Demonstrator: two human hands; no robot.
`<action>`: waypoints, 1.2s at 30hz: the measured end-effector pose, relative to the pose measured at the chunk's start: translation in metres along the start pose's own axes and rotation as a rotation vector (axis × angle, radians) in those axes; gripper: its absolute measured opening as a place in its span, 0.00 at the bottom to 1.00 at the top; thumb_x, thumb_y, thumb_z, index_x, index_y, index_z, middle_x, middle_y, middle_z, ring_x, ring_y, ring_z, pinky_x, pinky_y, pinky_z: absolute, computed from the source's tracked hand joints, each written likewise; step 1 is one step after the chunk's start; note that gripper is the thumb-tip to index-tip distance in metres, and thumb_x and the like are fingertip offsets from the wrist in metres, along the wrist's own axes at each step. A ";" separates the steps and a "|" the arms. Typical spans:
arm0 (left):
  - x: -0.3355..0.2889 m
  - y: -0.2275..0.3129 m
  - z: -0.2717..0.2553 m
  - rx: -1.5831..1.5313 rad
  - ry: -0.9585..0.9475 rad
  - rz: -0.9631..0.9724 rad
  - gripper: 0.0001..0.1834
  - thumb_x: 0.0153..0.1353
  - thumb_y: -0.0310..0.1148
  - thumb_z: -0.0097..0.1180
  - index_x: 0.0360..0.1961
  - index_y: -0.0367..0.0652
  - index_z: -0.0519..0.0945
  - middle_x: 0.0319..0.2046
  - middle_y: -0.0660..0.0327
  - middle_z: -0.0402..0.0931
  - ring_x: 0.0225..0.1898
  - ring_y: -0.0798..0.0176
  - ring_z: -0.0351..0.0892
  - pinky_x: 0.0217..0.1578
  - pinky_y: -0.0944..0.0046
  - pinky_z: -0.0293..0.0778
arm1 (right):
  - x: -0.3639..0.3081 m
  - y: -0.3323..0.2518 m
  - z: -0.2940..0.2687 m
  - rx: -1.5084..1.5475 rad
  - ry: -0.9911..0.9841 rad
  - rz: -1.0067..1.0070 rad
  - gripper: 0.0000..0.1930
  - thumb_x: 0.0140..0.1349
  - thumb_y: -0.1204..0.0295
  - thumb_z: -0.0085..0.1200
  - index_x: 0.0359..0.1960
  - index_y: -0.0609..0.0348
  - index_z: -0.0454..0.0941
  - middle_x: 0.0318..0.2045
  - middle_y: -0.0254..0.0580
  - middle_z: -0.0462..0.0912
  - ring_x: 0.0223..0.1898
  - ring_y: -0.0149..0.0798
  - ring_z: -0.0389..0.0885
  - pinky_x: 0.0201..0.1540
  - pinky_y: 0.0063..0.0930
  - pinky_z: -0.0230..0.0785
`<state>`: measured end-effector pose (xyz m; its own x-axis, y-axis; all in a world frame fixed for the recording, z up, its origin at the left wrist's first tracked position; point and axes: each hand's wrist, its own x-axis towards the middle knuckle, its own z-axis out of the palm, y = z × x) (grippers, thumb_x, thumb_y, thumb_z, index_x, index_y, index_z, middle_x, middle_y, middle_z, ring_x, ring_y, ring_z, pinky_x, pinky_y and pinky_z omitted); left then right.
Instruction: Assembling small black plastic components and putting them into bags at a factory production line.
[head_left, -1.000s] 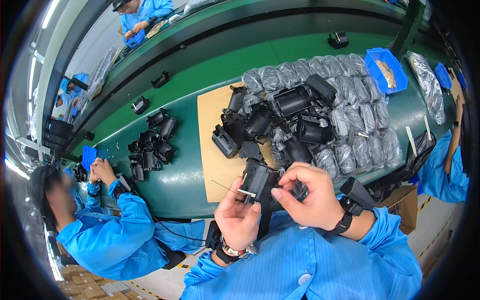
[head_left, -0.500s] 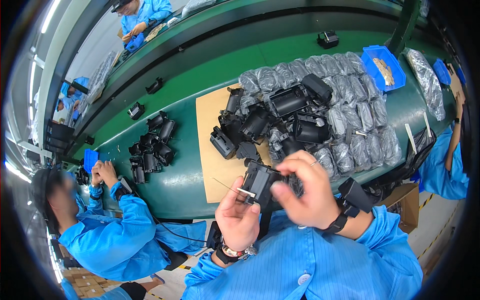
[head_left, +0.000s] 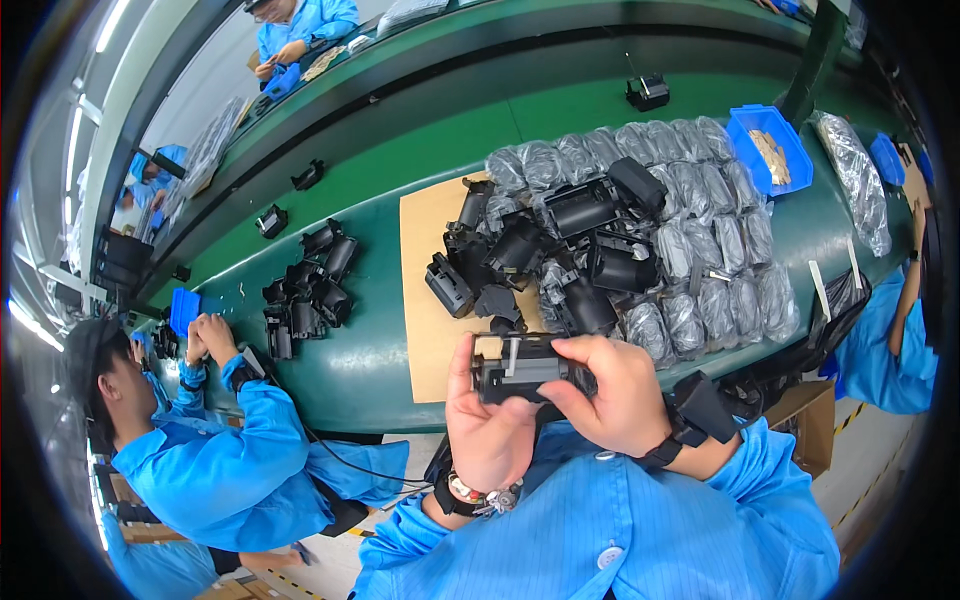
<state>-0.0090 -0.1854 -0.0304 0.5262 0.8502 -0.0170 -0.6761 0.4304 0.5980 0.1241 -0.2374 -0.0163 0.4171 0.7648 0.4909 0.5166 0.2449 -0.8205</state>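
In front of my chest, both hands hold a black plastic housing (head_left: 530, 372), turned sideways. My left hand (head_left: 490, 435) closes on its left end, fingers behind and thumb along the near edge. A beige patch shows at that end, with a pale narrow strip beside it. My right hand (head_left: 615, 395) grips the other end, thumb on the near side and index finger along the top. Just beyond the hands, a heap of similar black housings (head_left: 520, 245) lies partly on a brown cardboard sheet (head_left: 425, 350) and partly on bagged parts.
Rows of parts in clear plastic bags (head_left: 720, 240) fill the bench's right side, beside a blue bin (head_left: 785, 180) of beige pieces. At left a co-worker (head_left: 220, 440) sits near another pile of black housings (head_left: 310, 290). Beyond runs a green belt (head_left: 430, 135).
The housing has been turned from upright to sideways, now showing its beige patch and pale strip. My right hand has come from beside it to grip its right end.
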 end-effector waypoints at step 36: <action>0.016 -0.031 0.074 1.504 -0.496 0.330 0.23 0.38 0.19 0.64 0.41 0.41 0.80 0.21 0.57 0.76 0.22 0.61 0.77 0.22 0.69 0.71 | -0.011 0.020 -0.105 -0.203 -0.136 -0.205 0.08 0.41 0.72 0.64 0.24 0.50 0.78 0.30 0.28 0.74 0.37 0.37 0.71 0.37 0.32 0.54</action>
<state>0.0585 -0.2073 0.0106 0.7760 0.5357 0.3330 0.1464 -0.6665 0.7310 0.2087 -0.3033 -0.0074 0.1923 0.7877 0.5853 0.7243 0.2884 -0.6262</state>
